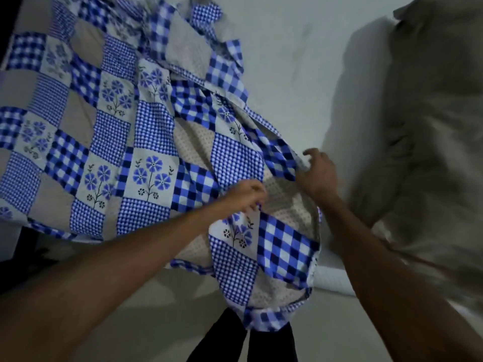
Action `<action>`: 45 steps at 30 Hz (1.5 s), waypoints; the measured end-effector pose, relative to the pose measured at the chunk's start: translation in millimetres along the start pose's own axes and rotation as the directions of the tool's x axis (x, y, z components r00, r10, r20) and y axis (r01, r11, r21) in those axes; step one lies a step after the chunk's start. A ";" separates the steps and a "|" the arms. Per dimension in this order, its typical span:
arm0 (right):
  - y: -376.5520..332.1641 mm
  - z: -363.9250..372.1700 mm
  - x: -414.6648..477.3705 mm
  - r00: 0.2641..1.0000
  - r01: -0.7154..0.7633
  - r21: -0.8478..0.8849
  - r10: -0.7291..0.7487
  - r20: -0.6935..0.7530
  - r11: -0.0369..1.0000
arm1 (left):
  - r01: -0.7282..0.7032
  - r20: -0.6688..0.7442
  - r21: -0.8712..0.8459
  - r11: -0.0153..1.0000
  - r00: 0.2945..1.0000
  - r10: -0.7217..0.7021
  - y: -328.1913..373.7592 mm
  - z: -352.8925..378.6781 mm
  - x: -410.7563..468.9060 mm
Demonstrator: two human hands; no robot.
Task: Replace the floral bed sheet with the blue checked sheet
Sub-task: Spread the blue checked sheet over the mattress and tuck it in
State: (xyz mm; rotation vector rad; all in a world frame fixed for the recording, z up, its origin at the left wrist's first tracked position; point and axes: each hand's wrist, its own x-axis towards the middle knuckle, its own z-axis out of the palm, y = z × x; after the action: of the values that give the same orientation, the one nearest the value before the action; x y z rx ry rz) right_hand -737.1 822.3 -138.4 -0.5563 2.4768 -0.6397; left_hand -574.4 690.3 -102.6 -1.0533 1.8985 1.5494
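Both hands, left hand (247, 195) and right hand (317, 173), grip the blue checked sheet (146, 131) aloft.

Both bare forearms reach up from the bottom corners of the frame and converge near its centre. The left hand (248, 195) sits just below centre, its fingers (257, 190) curled and pinching an edge of the blue checked sheet (146, 131). The right hand (319, 175) is slightly higher and to the right, back toward the camera, fingers bunched around a fold of the same sheet.
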 end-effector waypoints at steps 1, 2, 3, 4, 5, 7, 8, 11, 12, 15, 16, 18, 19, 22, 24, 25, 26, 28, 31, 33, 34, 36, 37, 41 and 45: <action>-8.9 5.0 13.6 0.998 0.071 -0.002 -0.071 0.000 0.998 | -0.007 -0.121 -0.004 1.000 0.993 0.006 5.8 -20.3 14.0; -18.8 9.7 27.5 0.992 0.129 -0.016 -0.129 0.002 0.992 | -0.009 -0.219 -0.037 0.999 0.976 0.001 11.5 -39.6 27.3; -29.8 14.4 42.4 0.983 0.183 -0.030 -0.183 0.002 0.983 | -0.014 -0.293 -0.085 0.996 0.956 -0.011 17.4 -57.0 41.5; -42.3 19.1 57.5 0.972 0.233 -0.041 -0.233 0.006 0.972 | -0.024 -0.353 -0.130 0.991 0.935 -0.024 22.7 -72.9 54.4; -55.2 23.6 72.7 0.961 0.278 -0.051 -0.277 0.017 0.959 | -0.038 -0.405 -0.158 0.987 0.914 -0.029 28.1 -86.7 65.4; -78.5 33.0 101.0 0.944 0.328 -0.068 -0.323 0.073 0.942 | -0.054 -0.491 -0.197 0.979 0.870 -0.051 39.5 -108.3 86.5; -88.1 37.8 112.5 0.940 0.330 -0.083 -0.320 0.115 0.940 | -0.058 -0.523 -0.226 0.972 0.849 -0.071 44.5 -116.0 96.4; -104.8 45.7 134.4 0.947 0.302 -0.177 -0.273 0.171 0.937 | -0.062 -0.564 -0.303 0.951 0.816 -0.126 55.5 -130.2 118.0; -103.7 44.2 138.5 0.951 0.290 -0.175 -0.264 0.158 0.941 | -0.063 -0.562 -0.324 0.944 0.815 -0.139 58.2 -132.5 123.1; -84.6 29.0 149.5 0.988 0.149 0.043 -0.151 0.030 0.988 | -0.069 -0.536 -0.383 0.921 0.829 -0.160 69.3 -135.6 133.7; -75.5 21.7 154.6 0.998 0.065 0.157 -0.061 -0.031 0.985 | -0.073 -0.539 -0.399 0.914 0.825 -0.170 74.4 -136.1 137.4; -55.1 6.6 163.6 0.987 -0.073 0.310 0.114 -0.117 0.948 | -0.070 -0.536 -0.444 0.893 0.819 -0.202 85.3 -135.4 144.4; -44.0 0.0 166.9 0.978 -0.107 0.313 0.157 -0.139 0.944 | -0.063 -0.523 -0.474 0.878 0.823 -0.223 90.7 -134.3 149.5; -23.7 -8.6 169.1 0.991 -0.054 0.244 0.081 -0.104 0.968 | -0.057 -0.471 -0.588 0.807 0.835 -0.284 103.7 -135.0 166.0; -27.9 -3.9 163.4 0.998 0.052 0.204 -0.046 -0.034 0.978 | -0.061 -0.449 -0.657 0.751 0.832 -0.325 103.8 -141.0 177.0; -34.2 1.3 159.9 0.994 0.105 0.187 -0.110 0.012 0.977 | -0.063 -0.441 -0.688 0.723 0.828 -0.348 102.3 -144.0 181.6; -41.7 8.1 156.0 0.984 0.155 0.166 -0.167 0.059 0.974 | -0.072 -0.449 -0.709 0.702 0.814 -0.370 100.2 -146.9 186.8; -56.3 23.0 147.9 0.961 0.238 0.087 -0.248 0.122 0.967 | -0.091 -0.493 -0.715 0.693 0.769 -0.408 96.4 -151.7 197.7; -65.8 43.0 140.0 0.959 0.274 -0.008 -0.273 0.074 0.962 | -0.123 -0.535 -0.708 0.695 0.736 -0.415 92.1 -160.8 208.1; -64.7 46.5 138.3 0.975 0.221 0.043 -0.222 0.013 0.974 | -0.162 -0.546 -0.718 0.677 0.735 -0.402 92.2 -172.5 210.8; -63.8 44.7 139.0 0.982 0.191 0.083 -0.191 -0.010 0.978 | -0.179 -0.547 -0.727 0.663 0.734 -0.402 92.3 -180.5 213.2; -62.3 41.0 144.1 0.988 0.153 0.123 -0.151 -0.028 0.980 | -0.183 -0.549 -0.735 0.652 0.724 -0.416 94.0 -197.6 217.2; -62.7 39.2 146.5 0.988 0.153 0.126 -0.150 -0.030 0.980 | -0.178 -0.558 -0.730 0.660 0.713 -0.424 96.8 -205.0 217.2; -83.0 42.3 155.5 0.975 0.222 0.208 -0.218 -0.040 0.953 | -0.214 -0.566 -0.741 0.636 0.709 -0.421 104.2 -231.0 221.6; -134.8 62.9 167.5 0.950 0.304 0.243 -0.311 -0.011 0.921 | -0.225 -0.503 -0.804 0.550 0.750 -0.429 106.6 -255.3 218.3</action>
State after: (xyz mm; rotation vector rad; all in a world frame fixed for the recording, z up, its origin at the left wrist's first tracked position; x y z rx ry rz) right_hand -798.1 610.0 -176.5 -0.8593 2.2574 -1.0334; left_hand -761.5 394.0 -139.8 -2.3825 1.2674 2.2827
